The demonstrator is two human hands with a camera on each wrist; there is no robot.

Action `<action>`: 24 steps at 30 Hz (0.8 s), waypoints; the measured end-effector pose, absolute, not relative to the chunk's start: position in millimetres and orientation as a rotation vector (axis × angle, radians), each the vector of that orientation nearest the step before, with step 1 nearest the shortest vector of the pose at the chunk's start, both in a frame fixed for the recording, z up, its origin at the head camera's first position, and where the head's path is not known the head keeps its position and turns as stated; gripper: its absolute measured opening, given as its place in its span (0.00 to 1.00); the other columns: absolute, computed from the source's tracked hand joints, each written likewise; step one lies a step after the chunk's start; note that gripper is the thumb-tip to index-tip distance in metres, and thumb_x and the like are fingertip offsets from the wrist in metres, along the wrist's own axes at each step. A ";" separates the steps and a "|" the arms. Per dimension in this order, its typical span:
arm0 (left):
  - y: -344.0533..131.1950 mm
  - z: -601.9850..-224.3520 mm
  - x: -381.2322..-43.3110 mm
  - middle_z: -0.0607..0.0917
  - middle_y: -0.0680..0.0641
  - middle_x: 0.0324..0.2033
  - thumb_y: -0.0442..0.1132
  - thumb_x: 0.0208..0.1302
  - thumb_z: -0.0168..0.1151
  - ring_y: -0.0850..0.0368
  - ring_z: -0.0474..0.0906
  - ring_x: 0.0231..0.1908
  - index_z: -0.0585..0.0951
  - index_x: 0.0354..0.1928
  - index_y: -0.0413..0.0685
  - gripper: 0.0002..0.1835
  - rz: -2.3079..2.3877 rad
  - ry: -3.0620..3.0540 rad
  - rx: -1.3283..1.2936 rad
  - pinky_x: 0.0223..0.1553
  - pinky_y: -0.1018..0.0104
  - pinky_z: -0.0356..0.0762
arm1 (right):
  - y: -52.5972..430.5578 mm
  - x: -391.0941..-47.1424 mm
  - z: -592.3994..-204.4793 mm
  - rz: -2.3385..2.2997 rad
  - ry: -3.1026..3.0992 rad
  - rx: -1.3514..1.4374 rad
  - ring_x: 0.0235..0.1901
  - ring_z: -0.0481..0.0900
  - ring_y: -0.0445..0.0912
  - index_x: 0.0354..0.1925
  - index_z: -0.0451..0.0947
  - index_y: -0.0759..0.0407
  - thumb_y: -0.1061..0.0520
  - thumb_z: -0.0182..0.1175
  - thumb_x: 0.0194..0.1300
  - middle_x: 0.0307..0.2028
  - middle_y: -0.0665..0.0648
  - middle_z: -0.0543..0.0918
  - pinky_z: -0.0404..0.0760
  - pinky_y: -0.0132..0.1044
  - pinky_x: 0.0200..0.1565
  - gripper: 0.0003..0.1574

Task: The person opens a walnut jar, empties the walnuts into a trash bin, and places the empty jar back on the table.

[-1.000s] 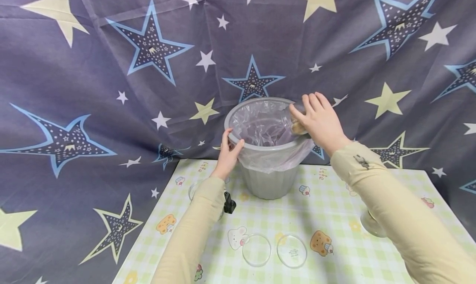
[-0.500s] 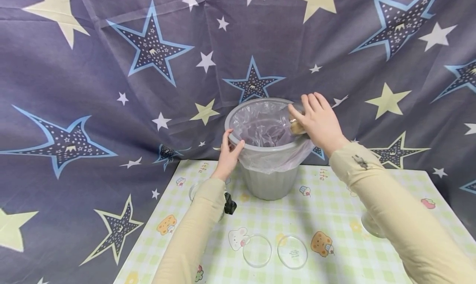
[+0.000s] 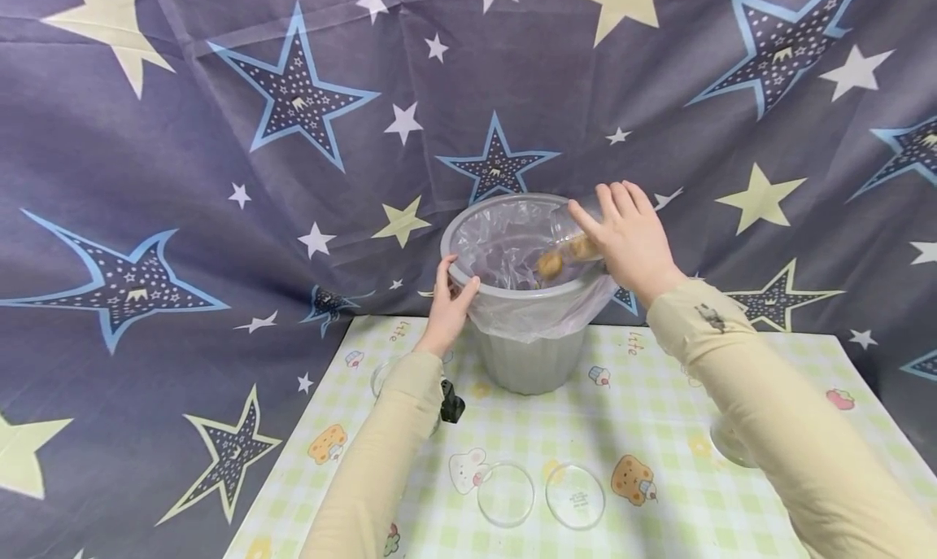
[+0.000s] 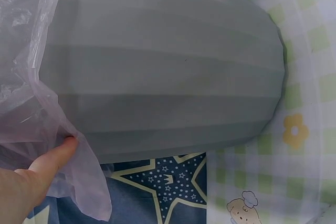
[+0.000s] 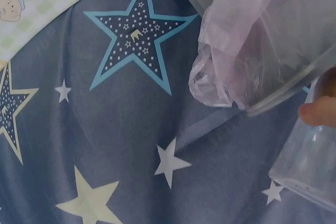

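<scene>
A grey trash can [image 3: 530, 362] with a clear plastic liner [image 3: 505, 246] folded over its rim stands on the table. My left hand [image 3: 450, 308] grips the rim at the near left; in the left wrist view its thumb [image 4: 55, 158] presses the liner's outside. At the right rim, my right hand [image 3: 633, 240] holds a clear jar [image 3: 564, 219] tipped sideways, mouth toward the can's inside. A round brown piece [image 3: 550, 264] is at the jar's mouth, over the can, with more brown behind it. The right wrist view shows a finger [image 5: 320, 113] across the jar.
Two clear round lids [image 3: 506, 494] lie side by side at the table's near middle. A clear container [image 3: 732, 441] is partly behind the right sleeve, and a clear round rim [image 3: 381, 373] shows beside the left sleeve. A star-patterned curtain [image 3: 410, 46] hangs behind the can.
The brown contents have slid from inside the jar toward its mouth, and a round piece now shows over the can. The jar's mouth shows further left; the left hand keeps its place.
</scene>
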State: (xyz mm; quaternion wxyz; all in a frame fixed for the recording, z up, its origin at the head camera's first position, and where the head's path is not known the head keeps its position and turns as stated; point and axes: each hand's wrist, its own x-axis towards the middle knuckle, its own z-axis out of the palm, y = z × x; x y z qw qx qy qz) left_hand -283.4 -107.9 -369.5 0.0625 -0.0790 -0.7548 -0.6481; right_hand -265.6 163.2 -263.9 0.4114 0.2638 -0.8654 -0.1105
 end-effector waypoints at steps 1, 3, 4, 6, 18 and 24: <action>-108.1 -370.3 -283.9 0.64 0.40 0.58 0.46 0.69 0.52 0.56 0.67 0.41 0.52 0.71 0.61 0.32 -1.960 -2.281 -0.242 0.29 0.67 0.68 | 162.3 -265.6 -264.9 -0.274 -2.176 0.670 0.49 0.69 0.63 0.57 0.69 0.54 0.72 0.64 0.42 0.50 0.72 0.72 0.64 0.52 0.61 0.41; -108.4 -372.1 -284.7 0.64 0.40 0.59 0.47 0.69 0.52 0.54 0.67 0.42 0.52 0.71 0.60 0.32 -1.963 -2.275 -0.253 0.30 0.66 0.68 | 161.0 -265.4 -266.9 -0.270 -2.168 0.682 0.49 0.69 0.63 0.58 0.70 0.54 0.72 0.62 0.45 0.49 0.72 0.72 0.64 0.52 0.61 0.39; -108.5 -373.0 -284.9 0.63 0.40 0.59 0.47 0.69 0.52 0.54 0.67 0.43 0.52 0.71 0.60 0.33 -1.960 -2.276 -0.260 0.30 0.66 0.67 | 160.6 -265.4 -267.6 -0.267 -2.160 0.687 0.49 0.69 0.64 0.58 0.70 0.54 0.72 0.60 0.47 0.49 0.72 0.72 0.64 0.52 0.61 0.38; -108.7 -374.4 -284.7 0.63 0.40 0.59 0.49 0.68 0.53 0.53 0.67 0.43 0.53 0.71 0.61 0.33 -1.958 -2.264 -0.275 0.30 0.65 0.67 | 159.8 -265.2 -268.3 -0.265 -2.148 0.697 0.49 0.69 0.64 0.57 0.70 0.54 0.72 0.59 0.49 0.49 0.72 0.72 0.64 0.52 0.61 0.36; -108.4 -360.6 -276.1 0.64 0.42 0.57 0.45 0.68 0.53 0.56 0.66 0.40 0.53 0.71 0.58 0.33 -2.006 -2.278 -0.238 0.29 0.67 0.67 | 170.3 -260.7 -266.6 -0.218 -2.196 0.686 0.49 0.69 0.65 0.59 0.68 0.55 0.66 0.74 0.33 0.50 0.73 0.71 0.65 0.54 0.59 0.50; -107.9 -347.4 -266.0 0.62 0.39 0.59 0.43 0.69 0.52 0.56 0.66 0.40 0.51 0.71 0.53 0.33 -2.020 -2.297 -0.235 0.28 0.67 0.67 | 175.3 -256.5 -268.7 -0.083 -2.231 0.617 0.50 0.68 0.66 0.59 0.66 0.56 0.62 0.75 0.31 0.51 0.74 0.71 0.67 0.57 0.55 0.52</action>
